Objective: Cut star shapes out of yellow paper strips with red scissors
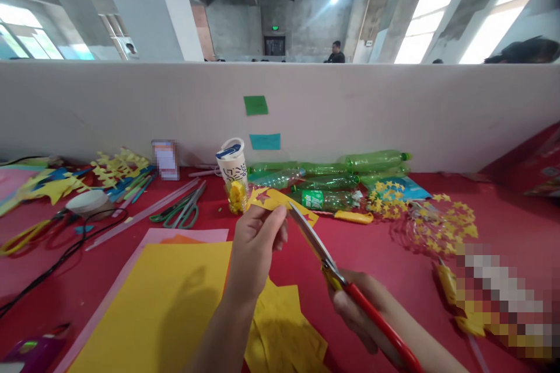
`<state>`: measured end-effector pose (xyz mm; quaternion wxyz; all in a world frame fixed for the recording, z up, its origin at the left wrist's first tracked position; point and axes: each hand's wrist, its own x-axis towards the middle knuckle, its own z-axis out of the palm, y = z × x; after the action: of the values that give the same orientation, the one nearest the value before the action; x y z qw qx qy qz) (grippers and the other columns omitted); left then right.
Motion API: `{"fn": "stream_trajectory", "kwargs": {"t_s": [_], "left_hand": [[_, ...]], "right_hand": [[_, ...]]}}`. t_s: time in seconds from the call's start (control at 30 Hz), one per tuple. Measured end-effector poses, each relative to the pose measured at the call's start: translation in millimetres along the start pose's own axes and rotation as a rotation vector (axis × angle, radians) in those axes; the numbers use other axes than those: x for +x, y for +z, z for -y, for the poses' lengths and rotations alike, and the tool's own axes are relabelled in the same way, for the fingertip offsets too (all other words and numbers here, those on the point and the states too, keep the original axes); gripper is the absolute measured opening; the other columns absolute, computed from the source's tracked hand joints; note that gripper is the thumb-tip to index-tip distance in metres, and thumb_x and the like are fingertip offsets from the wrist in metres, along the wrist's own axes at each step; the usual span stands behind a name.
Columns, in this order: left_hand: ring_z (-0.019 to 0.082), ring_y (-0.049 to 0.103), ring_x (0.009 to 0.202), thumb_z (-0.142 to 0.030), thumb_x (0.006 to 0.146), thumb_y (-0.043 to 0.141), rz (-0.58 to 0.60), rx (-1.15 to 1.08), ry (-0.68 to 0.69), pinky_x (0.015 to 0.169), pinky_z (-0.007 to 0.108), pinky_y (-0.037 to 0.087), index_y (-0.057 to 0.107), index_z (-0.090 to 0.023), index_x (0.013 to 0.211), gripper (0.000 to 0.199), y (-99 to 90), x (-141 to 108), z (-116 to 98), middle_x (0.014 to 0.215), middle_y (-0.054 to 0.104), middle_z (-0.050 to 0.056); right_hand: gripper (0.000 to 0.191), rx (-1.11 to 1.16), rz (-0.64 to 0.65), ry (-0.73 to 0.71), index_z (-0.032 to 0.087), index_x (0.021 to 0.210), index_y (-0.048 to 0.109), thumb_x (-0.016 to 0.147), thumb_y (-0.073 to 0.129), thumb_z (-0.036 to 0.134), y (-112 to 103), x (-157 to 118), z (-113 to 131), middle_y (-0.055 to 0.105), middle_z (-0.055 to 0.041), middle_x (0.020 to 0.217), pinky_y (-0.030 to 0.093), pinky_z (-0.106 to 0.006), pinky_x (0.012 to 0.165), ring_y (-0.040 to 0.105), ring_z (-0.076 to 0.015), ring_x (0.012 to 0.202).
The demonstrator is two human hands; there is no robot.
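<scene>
A strip of yellow paper (pixel 276 198) with star-shaped cutouts is pinched between the thumb and fingers of my left hand (pixel 258 241). My right hand (pixel 361 309) grips a pair of red-handled scissors (pixel 321 251). The scissor tips point up and left, close to the strip's edge just right of my left thumb, with the blades nearly together. Whether they touch the paper I cannot tell. Below my left hand lie cut yellow paper pieces (pixel 284 326), and to their left is a stack of yellow sheets (pixel 175 297) over pink and orange ones.
Green bottles (pixel 326 200), a white cup (pixel 231 164) and a yellow cutter (pixel 353 217) lie behind my hands. Green-handled scissors (pixel 186 212) and a black cable (pixel 65 254) are at left. Yellow star garlands (pixel 446 224) and a yellow glue gun (pixel 448 285) are at right.
</scene>
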<state>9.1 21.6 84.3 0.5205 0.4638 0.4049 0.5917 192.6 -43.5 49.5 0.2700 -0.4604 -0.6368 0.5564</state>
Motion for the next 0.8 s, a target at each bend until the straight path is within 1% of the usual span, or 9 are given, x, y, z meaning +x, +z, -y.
{"fn": "stream_trajectory", "kwargs": {"t_s": [0.17,0.27,0.43,0.57,0.63,0.7,0.8], "left_hand": [[0.007,0.043,0.048,-0.029,0.084,0.061,0.01,-0.039,-0.014,0.046,0.019,0.034,0.057,-0.018,0.065,0.022,-0.6,0.2,4.1,0.052,0.051,-0.004],[0.006,0.043,0.047,-0.029,0.084,0.06,0.021,-0.036,-0.011,0.046,0.019,0.034,0.056,-0.017,0.065,0.023,-0.8,0.2,5.6,0.051,0.05,-0.005],[0.006,0.044,0.047,-0.029,0.083,0.061,0.019,-0.04,-0.018,0.045,0.018,0.035,0.056,-0.017,0.064,0.023,-1.7,1.2,6.1,0.052,0.052,-0.004],[0.006,0.043,0.046,-0.029,0.082,0.062,0.007,-0.04,-0.026,0.045,0.018,0.034,0.055,-0.018,0.062,0.024,-2.1,1.1,5.4,0.05,0.051,-0.005],[0.006,0.043,0.047,-0.029,0.082,0.062,0.007,-0.028,-0.025,0.045,0.018,0.035,0.056,-0.018,0.062,0.024,-2.0,1.1,5.5,0.051,0.051,-0.005],[0.006,0.044,0.047,-0.029,0.082,0.062,0.017,-0.022,-0.024,0.045,0.018,0.035,0.057,-0.018,0.063,0.023,-1.3,1.4,5.2,0.051,0.051,-0.005],[0.006,0.042,0.046,-0.029,0.081,0.062,-0.002,-0.033,-0.034,0.044,0.018,0.034,0.056,-0.017,0.06,0.024,0.3,2.1,3.8,0.05,0.05,-0.004]], "right_hand": [[0.049,-0.079,0.01,-0.056,0.021,0.069,0.031,0.091,0.036,0.065,-3.9,-3.0,3.0,0.041,0.0058,0.056,0.025,-0.02,0.041,0.037,-0.0063,0.043],[0.05,-0.111,0.018,-0.089,0.021,0.069,0.031,0.09,0.033,0.067,-3.5,-4.2,6.1,0.039,0.0057,0.057,0.026,-0.02,0.041,0.036,-0.0068,0.045],[0.05,-0.081,-0.03,-0.078,0.021,0.071,0.033,0.089,0.032,0.068,-1.8,-5.6,6.3,0.038,0.0056,0.059,0.024,-0.02,0.04,0.033,-0.0068,0.045],[0.052,-0.119,0.009,-0.131,0.021,0.068,0.032,0.089,0.033,0.069,-5.5,-3.5,9.7,0.038,0.0048,0.059,0.026,-0.02,0.042,0.034,-0.0079,0.048],[0.054,-0.131,0.002,-0.145,0.021,0.067,0.031,0.087,0.032,0.071,-7.4,-2.0,11.8,0.037,0.0046,0.059,0.026,-0.021,0.042,0.034,-0.0083,0.048],[0.055,-0.131,-0.011,-0.139,0.022,0.066,0.031,0.087,0.031,0.072,-8.0,-1.2,10.8,0.037,0.0048,0.058,0.025,-0.02,0.041,0.033,-0.008,0.048],[0.053,-0.105,-0.015,-0.105,0.021,0.066,0.032,0.088,0.035,0.07,-6.8,-1.5,1.4,0.037,0.0056,0.056,0.023,-0.02,0.039,0.032,-0.0065,0.044]]}}
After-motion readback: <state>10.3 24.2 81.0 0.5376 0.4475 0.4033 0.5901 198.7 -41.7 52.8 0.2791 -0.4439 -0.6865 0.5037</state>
